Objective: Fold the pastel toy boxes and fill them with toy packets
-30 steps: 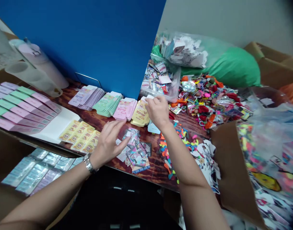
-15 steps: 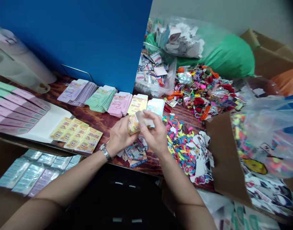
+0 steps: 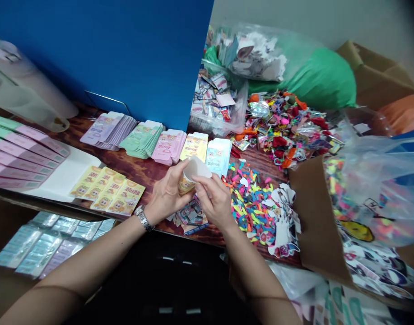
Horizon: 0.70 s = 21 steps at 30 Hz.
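Left hand (image 3: pixel 168 196) and right hand (image 3: pixel 215 201) raised, close together, wrists angled inward. Fingers of both clamped on curled white paper (image 3: pixel 196 168), with yellow packet (image 3: pixel 186 186) beneath it, just above card pile (image 3: pixel 191 215).

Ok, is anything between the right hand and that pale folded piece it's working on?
Nothing visible: the right hand touches the pale folded piece directly, and the left hand holds it from the other side.

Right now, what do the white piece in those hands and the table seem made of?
The white piece looks like matte card or plastic, thin and curved; hard to say which. The table looks like glossy wood or laminate, showing streaky brown grain.
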{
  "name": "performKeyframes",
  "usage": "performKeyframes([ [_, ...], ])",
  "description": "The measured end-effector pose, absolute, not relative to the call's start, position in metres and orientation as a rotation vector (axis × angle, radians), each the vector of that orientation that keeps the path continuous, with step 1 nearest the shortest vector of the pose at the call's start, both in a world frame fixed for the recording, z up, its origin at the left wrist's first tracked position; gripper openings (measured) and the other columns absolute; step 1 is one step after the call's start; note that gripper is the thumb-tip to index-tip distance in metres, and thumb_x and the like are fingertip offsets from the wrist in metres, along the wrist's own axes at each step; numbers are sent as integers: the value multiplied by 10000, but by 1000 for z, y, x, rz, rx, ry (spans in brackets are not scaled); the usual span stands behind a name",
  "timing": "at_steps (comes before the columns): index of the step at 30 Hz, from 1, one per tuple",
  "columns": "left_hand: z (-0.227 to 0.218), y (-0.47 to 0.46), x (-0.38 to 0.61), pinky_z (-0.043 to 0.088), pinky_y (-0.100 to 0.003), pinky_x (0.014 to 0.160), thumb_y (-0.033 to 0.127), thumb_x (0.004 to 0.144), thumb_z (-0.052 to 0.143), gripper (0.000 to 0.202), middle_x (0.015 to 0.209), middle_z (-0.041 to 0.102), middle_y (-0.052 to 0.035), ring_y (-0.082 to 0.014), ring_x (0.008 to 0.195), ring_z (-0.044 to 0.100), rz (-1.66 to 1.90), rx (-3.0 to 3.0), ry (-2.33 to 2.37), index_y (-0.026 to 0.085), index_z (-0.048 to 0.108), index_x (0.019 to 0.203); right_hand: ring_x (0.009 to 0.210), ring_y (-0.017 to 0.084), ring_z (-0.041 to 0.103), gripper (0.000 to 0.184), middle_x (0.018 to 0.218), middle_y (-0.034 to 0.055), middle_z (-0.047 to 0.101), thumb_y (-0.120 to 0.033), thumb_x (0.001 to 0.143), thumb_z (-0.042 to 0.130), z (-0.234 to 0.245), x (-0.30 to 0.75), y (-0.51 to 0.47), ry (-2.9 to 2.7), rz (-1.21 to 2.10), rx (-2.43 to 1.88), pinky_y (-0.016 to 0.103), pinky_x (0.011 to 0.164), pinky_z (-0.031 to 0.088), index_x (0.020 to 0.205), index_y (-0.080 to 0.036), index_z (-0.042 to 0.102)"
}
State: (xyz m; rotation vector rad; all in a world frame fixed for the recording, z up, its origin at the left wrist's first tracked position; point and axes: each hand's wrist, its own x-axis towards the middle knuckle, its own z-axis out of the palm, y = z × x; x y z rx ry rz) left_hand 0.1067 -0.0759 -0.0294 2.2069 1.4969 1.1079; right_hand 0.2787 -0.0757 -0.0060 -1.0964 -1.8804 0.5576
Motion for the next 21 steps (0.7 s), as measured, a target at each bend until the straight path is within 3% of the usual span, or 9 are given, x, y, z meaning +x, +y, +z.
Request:
performKeyframes([
  [3,-32,-78,104,562,-285,751,282,794,681,682,1257,599,-89,-216,1030,678,1048,2259,1515,249,342,1384,973,174,660,214,1055,66,651,-265,972,533,-6,278,-77,-1893,669,-1087,308,853,550,1117,-235,687],
  [7,-36,-80,103,561,-305,739,280,786,691,621,1181,600,-95,-227,1010,661,1035,2372,1502,226,376,1318,1020,185,657,316,1162,63,669,-339,991,492,-10,273,-77,-1588,870,-1142,319,857,553,1280,-248,581],
  [10,-36,-82,102,562,-326,743,259,801,667,637,1209,587,-119,-248,1048,642,1010,2445,1513,219,348,1351,934,169,673,263,1053,35,708,-392,990,485,-11,269,-72,-1341,1110,-1155,303,824,559,1112,-237,658],
  [14,-35,-83,101,563,-348,747,247,796,658,744,1250,575,-145,-278,1084,631,957,2469,1512,202,265,1426,841,157,677,201,935,18,721,-380,880,642,-7,267,-66,-1224,1343,-1106,289,779,567,974,-205,677],
  [17,-35,-85,102,560,-348,748,282,814,650,860,1283,567,-172,-279,1070,643,962,2434,1563,169,145,1500,806,154,684,182,916,27,727,-330,853,667,-3,267,-67,-1334,1262,-1192,285,756,575,972,-194,683],
  [21,-36,-87,104,552,-352,716,353,845,624,950,1235,580,-202,-298,1020,647,830,2452,1655,99,39,1548,935,176,696,147,991,45,737,-228,908,595,3,266,-75,-1727,785,-1228,304,839,580,987,-220,719],
])
